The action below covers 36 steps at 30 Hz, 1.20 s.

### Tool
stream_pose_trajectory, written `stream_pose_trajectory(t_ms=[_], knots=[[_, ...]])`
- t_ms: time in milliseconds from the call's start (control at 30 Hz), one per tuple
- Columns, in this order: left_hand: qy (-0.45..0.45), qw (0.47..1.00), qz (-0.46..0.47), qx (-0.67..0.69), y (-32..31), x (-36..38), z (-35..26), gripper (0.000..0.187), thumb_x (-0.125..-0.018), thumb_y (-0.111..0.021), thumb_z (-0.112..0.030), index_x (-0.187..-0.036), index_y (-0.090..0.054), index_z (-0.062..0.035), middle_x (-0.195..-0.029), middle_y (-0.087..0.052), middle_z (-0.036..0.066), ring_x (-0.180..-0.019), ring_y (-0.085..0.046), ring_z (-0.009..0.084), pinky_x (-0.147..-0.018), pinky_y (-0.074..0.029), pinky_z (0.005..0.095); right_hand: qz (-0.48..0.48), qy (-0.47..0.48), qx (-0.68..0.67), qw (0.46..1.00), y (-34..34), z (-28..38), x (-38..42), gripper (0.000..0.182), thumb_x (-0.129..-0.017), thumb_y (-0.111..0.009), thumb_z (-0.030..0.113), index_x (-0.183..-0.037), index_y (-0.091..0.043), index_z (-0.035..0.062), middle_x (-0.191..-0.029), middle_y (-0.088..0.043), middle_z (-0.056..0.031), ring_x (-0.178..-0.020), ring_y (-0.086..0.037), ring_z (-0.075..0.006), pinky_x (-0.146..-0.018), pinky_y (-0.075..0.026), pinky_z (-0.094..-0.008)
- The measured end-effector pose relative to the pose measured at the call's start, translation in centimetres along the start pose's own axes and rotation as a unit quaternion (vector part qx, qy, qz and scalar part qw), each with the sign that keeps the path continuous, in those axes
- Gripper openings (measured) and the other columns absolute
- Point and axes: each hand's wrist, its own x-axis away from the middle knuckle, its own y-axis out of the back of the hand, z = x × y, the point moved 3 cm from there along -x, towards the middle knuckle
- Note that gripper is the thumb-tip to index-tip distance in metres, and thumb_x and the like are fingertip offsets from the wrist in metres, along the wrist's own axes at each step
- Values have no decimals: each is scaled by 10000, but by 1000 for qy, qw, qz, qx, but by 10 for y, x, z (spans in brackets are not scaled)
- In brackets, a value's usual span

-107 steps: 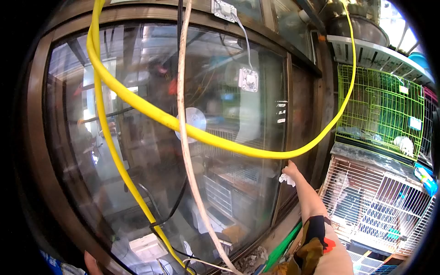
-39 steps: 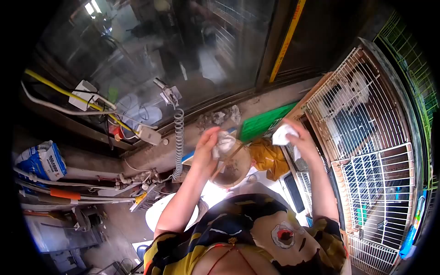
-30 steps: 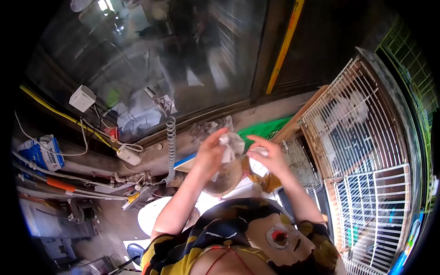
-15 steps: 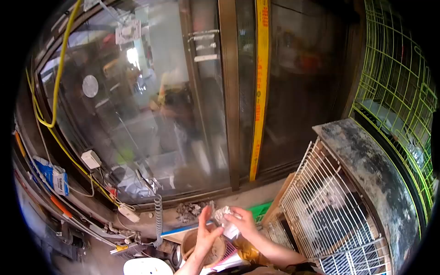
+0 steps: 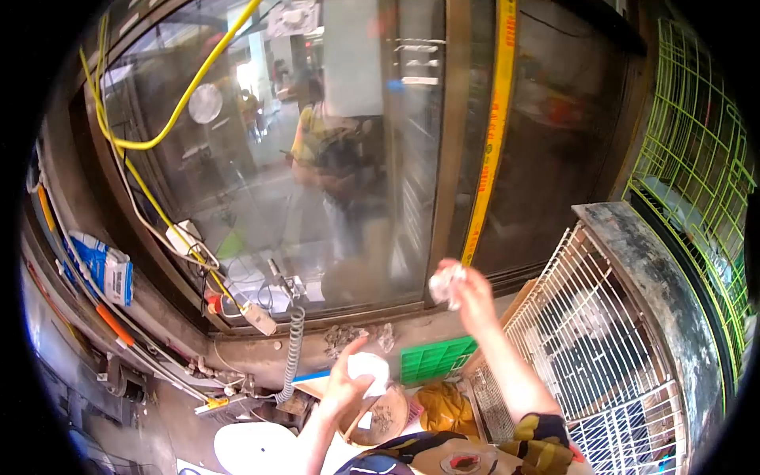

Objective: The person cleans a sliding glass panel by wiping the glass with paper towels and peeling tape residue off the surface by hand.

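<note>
My right hand is raised in front of the lower window frame, its fingers closed round a crumpled whitish wad. Lower and to the left, my left hand holds a white round object, overexposed, its details lost. Beneath the hands stands a round brown container with grey bits inside. Grey crumpled scraps lie on the ledge behind my left hand.
A wire cage stands at right, below a green wire cage. A green plastic crate, yellow bag, coiled hose and white round surface are nearby. Yellow cable hangs at upper left.
My hands have moved apart. My right hand has risen up and to the right with the wad; my left stays low, now with the white object plainly visible in it. The view has shifted.
</note>
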Motion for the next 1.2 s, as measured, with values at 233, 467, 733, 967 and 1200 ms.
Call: stream_pose_trajectory(t_ms=[233, 467, 733, 967, 1200], knots=[[3, 990, -126, 63, 107, 42, 21, 612, -707, -526, 163, -1278, -491, -53, -958, -611, 64, -862, -618, 162, -746, -510, 253, -75, -34, 173, 981, 64, -3, -77, 333, -876, -464, -8, -1187, -584, -19, -1057, -659, -118, -956, -636, -190, -871, -496, -305], [-3, 967, -243, 74, 151, 68, 68, 622, -651, -533, 164, -1235, -518, -49, -964, -600, 57, -825, -605, 154, -715, -509, 249, -171, -61, 297, 938, 120, 9, -171, 263, -844, -609, 168, -1035, -609, -12, -823, -647, -87, -737, -644, -194, -649, -518, -300], [-79, 946, -274, 153, 141, 38, 79, 629, -633, -541, 121, -1241, -486, -33, -997, -610, 73, -880, -632, 188, -783, -529, 274, -312, 102, 603, 727, 106, 77, -274, 724, -731, -777, 317, -1297, -470, -16, -1221, -507, -223, -1090, -574, -384, -922, -470, -472], [-66, 960, -228, 148, 102, -35, 66, 617, -633, -562, 145, -1209, -513, -70, -956, -597, 38, -844, -609, 161, -739, -525, 278, -269, 137, 630, 716, 91, 103, -275, 723, -703, -812, 317, -1224, -465, -43, -1188, -484, -230, -1053, -575, -413, -899, -482, -470], [-50, 978, -171, 106, 77, -78, 56, 619, -626, -559, 163, -1198, -526, -70, -955, -616, 42, -856, -624, 174, -745, -531, 288, -252, 121, 599, 750, 102, 101, -286, 620, -673, -821, 298, -1092, -518, -43, -1120, -583, -246, -1048, -593, -404, -888, -489, -474]])
